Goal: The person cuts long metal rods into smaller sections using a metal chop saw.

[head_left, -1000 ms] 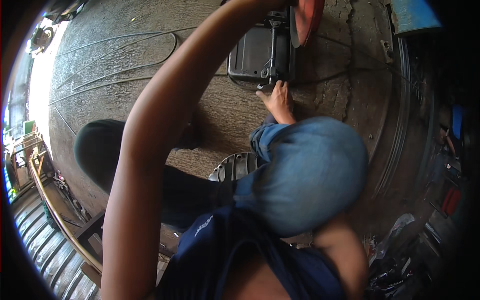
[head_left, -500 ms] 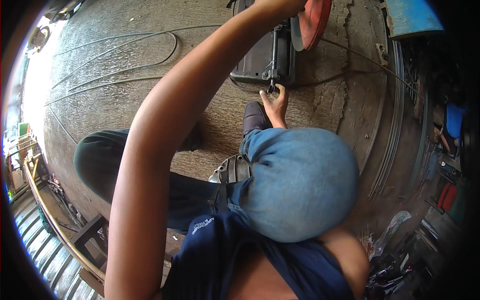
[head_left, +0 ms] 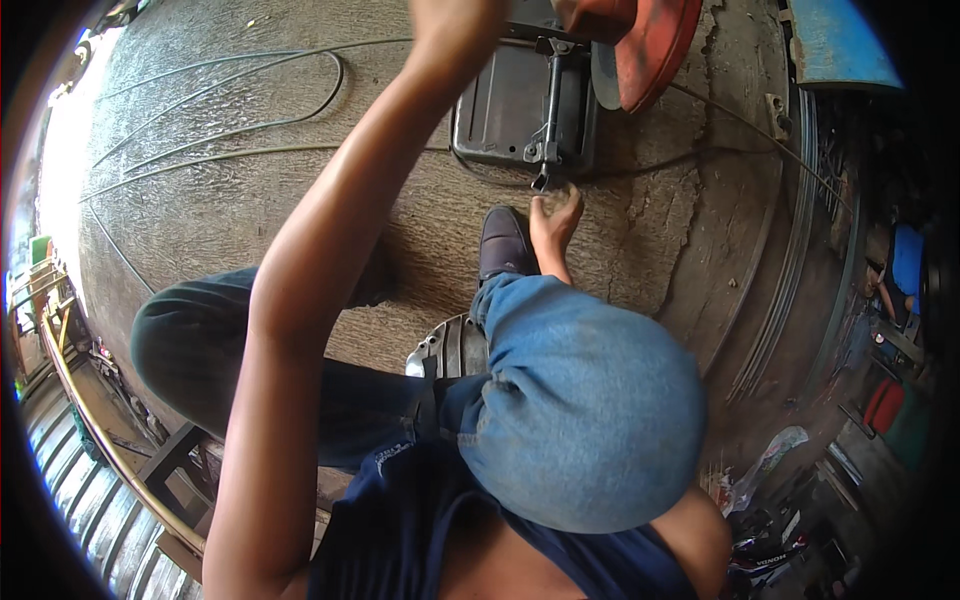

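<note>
A cut-off saw stands on the floor ahead, with a red blade guard (head_left: 655, 50), part of a grey disc (head_left: 605, 75) and a dark metal base (head_left: 495, 125). Along the base runs a clamp screw (head_left: 553, 95), ending in a small crank (head_left: 541, 183) at the near edge. Right beside that crank is my right hand (head_left: 556, 218), fingers curled and smeared by motion, so its grip is unclear. My left arm reaches far forward over the base's left side. My left hand (head_left: 458, 25) is blurred and cut by the upper edge, its fingers hidden.
A thin cable (head_left: 340, 75) loops across the worn floor on the left. My dark shoe (head_left: 503, 243) rests near the base, and a ribbed metal part (head_left: 450, 345) lies between my legs. Long metal rods (head_left: 790, 290) lie along the right. A blue panel (head_left: 845, 45) stands far right.
My left hand has moved left, away from the red guard, uncovering more of the base. My right hand has drawn slightly nearer to me, its fingers more curled beside the crank.
</note>
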Available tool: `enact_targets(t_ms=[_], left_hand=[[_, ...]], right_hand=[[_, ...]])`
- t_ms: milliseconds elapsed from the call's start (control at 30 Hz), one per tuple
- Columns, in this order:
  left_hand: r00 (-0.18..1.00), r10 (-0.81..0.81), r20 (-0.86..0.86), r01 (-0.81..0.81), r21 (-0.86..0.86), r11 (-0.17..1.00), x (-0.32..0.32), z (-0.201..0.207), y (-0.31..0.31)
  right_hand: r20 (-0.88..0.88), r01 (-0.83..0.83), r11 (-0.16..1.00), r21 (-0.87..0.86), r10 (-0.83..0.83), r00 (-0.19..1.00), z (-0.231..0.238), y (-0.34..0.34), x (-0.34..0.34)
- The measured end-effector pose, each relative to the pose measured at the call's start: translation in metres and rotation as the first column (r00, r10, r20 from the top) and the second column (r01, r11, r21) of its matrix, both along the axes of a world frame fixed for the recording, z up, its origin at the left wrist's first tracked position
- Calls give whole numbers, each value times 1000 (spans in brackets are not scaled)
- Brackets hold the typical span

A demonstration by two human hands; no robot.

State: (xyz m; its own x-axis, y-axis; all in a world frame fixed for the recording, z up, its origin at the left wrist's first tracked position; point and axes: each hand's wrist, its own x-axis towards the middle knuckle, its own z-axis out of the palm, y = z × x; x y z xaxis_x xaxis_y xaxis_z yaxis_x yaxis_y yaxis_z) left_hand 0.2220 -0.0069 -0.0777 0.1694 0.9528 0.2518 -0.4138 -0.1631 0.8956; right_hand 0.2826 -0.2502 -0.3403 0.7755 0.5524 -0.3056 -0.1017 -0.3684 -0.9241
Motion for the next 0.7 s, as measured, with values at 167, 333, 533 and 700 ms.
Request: enact_targets(t_ms=[167,333,533,700], left_hand=[[928,126,-352,-176,-115,978,-61,-105,0],[848,18,-529,-166,-234,958,-91,-187,-20],[713,-220,-665,-23,-336,941,-96,-230,-52],[692,-268,-671,12,-360,933,-86,-244,-72]], right_hand=[[38,-299,939,-172,310,950,13,8,13],[-961,418,866,276,235,146,-4,28,14],[-17,-115,976,187,120,993,12,9,18],[260,-273,955,113,237,936,-3,5,23]])
